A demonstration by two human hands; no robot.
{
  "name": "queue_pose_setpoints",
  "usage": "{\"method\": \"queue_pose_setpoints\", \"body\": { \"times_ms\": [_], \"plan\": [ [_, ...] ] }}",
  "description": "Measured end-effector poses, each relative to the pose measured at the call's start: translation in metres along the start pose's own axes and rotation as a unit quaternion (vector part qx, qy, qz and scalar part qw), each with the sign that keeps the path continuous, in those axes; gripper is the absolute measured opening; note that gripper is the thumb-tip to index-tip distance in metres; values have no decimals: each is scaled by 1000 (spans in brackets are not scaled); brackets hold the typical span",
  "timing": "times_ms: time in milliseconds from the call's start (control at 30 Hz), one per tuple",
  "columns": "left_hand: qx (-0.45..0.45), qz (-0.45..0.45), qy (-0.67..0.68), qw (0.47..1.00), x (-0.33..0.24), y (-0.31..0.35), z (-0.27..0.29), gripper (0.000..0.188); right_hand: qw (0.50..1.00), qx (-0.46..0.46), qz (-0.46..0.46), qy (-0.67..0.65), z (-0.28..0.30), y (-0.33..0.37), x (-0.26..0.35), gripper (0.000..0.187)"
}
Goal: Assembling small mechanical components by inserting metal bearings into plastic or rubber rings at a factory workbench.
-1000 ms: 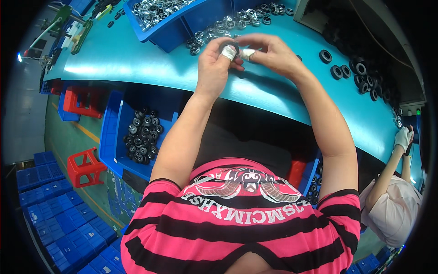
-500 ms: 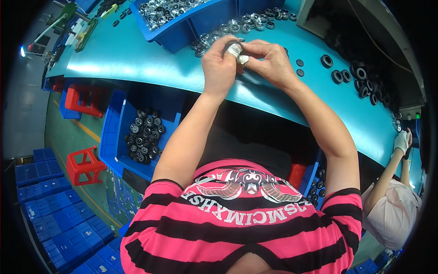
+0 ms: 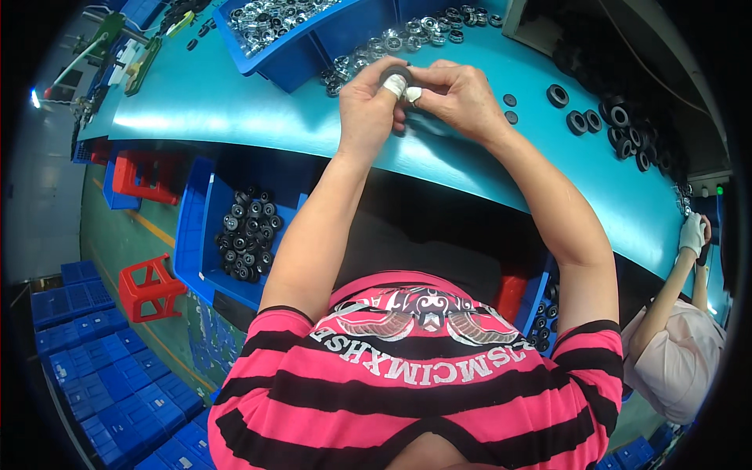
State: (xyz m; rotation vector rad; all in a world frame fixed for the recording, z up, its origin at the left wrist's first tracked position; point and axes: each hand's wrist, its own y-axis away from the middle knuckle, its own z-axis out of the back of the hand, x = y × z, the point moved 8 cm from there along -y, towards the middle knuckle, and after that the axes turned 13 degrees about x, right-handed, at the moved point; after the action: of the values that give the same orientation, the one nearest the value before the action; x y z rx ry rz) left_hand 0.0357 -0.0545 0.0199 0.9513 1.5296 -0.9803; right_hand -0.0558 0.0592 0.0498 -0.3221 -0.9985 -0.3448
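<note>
Both hands are raised over the near edge of the turquoise table [image 3: 266, 117]. My left hand [image 3: 364, 110] is closed on a small black rubber tyre [image 3: 395, 70], its white-wrapped thumb pressed against the tyre's middle. On the tyre's right side, my right hand [image 3: 462, 98] pinches with bent fingers; its thumb is wrapped in white too. Whether a wheel hub sits inside the tyre is hidden by the thumbs. Just beyond my hands lie shiny chrome wheel hubs [image 3: 392, 41] in a loose band. Two small black discs [image 3: 511, 117] rest right of my right hand.
A blue bin [image 3: 294, 55] of chrome hubs stands at the back. Black tyres [image 3: 578, 123] lie in a heap to the right. Below the table, a blue crate [image 3: 188, 235] holds finished-looking black wheels [image 3: 249, 235]. A red stool [image 3: 149, 290] stands left. A co-worker's gloved hand [image 3: 691, 235] shows far right.
The tyre's ring shows more plainly between my hands now, and my left thumb lies across it. The whole view has shifted slightly. The co-worker's gloved hand has moved a little.
</note>
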Motion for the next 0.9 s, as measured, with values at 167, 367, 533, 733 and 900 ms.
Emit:
{"method": "queue_pose_setpoints", "body": {
  "times_ms": [167, 367, 533, 733, 900],
  "plan": [
    [47, 35, 25, 998, -1, -3, -3, 35, 998, 5, -3, -55, 1, -5, -14, 37],
    [112, -10, 20, 993, -2, 1, -11, 60, 968, 53, -33, -243, 2, -10, -27, 40],
    [105, -6, -12, 994, -5, 1, -12, 63, 970, 57, -51, -230, 2, -9, -28, 39],
    [73, -30, 0, 997, -12, 5, -9, 53, 994, 25, -53, -88, 20, -9, -26, 33],
    [-64, -90, -178, 978, -56, 72, 62, 51, 915, -157, -30, 371, 123, 18, -25, 28]
  ]
}}
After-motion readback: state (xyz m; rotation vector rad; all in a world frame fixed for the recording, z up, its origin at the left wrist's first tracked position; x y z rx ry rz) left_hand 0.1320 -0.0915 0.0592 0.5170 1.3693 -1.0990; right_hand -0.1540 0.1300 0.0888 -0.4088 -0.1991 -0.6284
